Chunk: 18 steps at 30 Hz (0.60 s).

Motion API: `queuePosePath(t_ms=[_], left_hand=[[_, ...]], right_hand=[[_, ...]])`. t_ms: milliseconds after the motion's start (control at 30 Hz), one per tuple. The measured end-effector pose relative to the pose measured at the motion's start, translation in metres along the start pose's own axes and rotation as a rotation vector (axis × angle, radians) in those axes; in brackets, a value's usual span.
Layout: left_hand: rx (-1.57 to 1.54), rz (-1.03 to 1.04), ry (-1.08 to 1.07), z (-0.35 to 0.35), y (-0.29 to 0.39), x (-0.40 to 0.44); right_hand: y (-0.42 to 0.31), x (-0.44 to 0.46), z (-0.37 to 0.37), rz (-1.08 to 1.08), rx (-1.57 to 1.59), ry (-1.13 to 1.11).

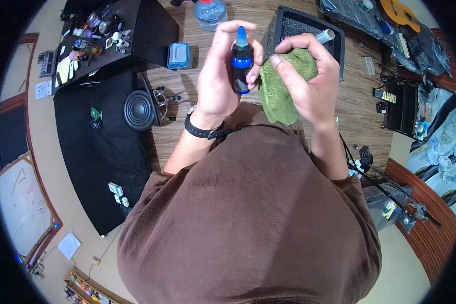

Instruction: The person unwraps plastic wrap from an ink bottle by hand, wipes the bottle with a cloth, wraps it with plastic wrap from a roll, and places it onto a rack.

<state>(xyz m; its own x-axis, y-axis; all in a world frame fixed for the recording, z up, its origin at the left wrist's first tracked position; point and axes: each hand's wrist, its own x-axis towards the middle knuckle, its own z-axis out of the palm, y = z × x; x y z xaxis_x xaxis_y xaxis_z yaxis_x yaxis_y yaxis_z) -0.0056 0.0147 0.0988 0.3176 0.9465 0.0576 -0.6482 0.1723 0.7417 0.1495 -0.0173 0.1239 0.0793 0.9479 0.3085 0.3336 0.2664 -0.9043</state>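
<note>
My left hand [217, 76], with a dark watch strap at the wrist, holds a small dark bottle [241, 62] upright. The bottle has a blue pointed cap and a bright blue band, and my fingertips curl round its right side. In my right hand [314, 83] a bunched green cloth [283, 101] is gripped between thumb and fingers. The cloth hangs just right of the bottle, close to my left fingertips. Behind my right hand stands a black perforated crate [301, 23], with a pale cylindrical thing [325, 36] showing at its inside.
A blue-rimmed container [179, 55] and a large clear water bottle [211, 12] stand on the wooden floor. To the left are a cluttered black desk [147, 30] and a round speaker [139, 110]. A guitar [400, 15] lies at the upper right.
</note>
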Motion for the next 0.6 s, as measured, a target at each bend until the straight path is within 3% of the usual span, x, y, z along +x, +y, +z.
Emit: queuePosePath(t_ms=[100,233,600], left_hand=[[-0.064,-0.103,-0.066,-0.008,-0.002,0.001],[-0.08,-0.089,-0.012,-0.007,-0.002,-0.002],[-0.095,-0.09,-0.075,-0.002,0.003,-0.003]], right_hand=[[-0.003,-0.002,-0.002,0.105,0.049,-0.036],[0.004,-0.003,-0.001,0.025,0.103,-0.053],[0.01,-0.008,-0.002,0.052,0.283,-0.087]])
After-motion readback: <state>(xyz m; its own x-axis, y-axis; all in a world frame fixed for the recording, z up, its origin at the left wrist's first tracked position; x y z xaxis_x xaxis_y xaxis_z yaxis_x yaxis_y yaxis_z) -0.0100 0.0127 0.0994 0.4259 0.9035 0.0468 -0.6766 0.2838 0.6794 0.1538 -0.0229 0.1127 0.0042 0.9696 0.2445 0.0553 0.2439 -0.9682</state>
